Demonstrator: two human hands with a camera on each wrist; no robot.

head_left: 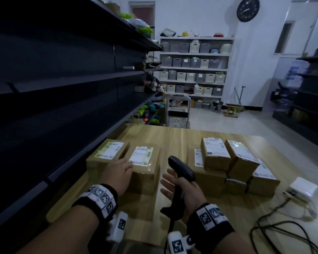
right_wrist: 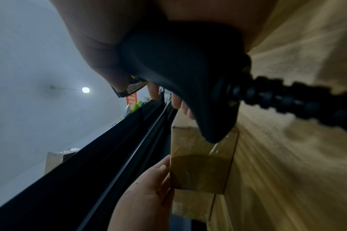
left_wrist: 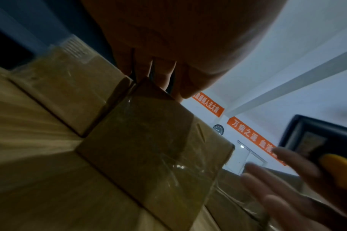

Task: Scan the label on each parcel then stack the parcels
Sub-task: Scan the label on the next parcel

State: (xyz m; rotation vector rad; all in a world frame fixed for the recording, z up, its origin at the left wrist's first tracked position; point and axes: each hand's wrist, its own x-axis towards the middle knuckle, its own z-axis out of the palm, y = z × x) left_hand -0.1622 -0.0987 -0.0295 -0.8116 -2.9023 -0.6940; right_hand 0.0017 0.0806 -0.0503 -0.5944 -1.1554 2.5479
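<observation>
While left hand [head_left: 120, 174] lies flat on parcel [head_left: 144, 166] edge, right hand [head_left: 182, 191] holding scanner [head_left: 182, 170], fingers spread.

A stockroom or small warehouse is indicated. Labelled cardboard parcels [head_left: 215, 153] are laid on a wooden table [head_left: 173, 136]; dark metal shelving [head_left: 62, 79] runs left of it, and white shelves [head_left: 194, 67] of storage bins stand beyond it.

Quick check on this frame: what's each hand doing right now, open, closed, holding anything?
Left hand: open, fingers resting on the top near edge of a parcel.
Right hand: holds the scanner handle in the palm, fingers splayed out.
</observation>
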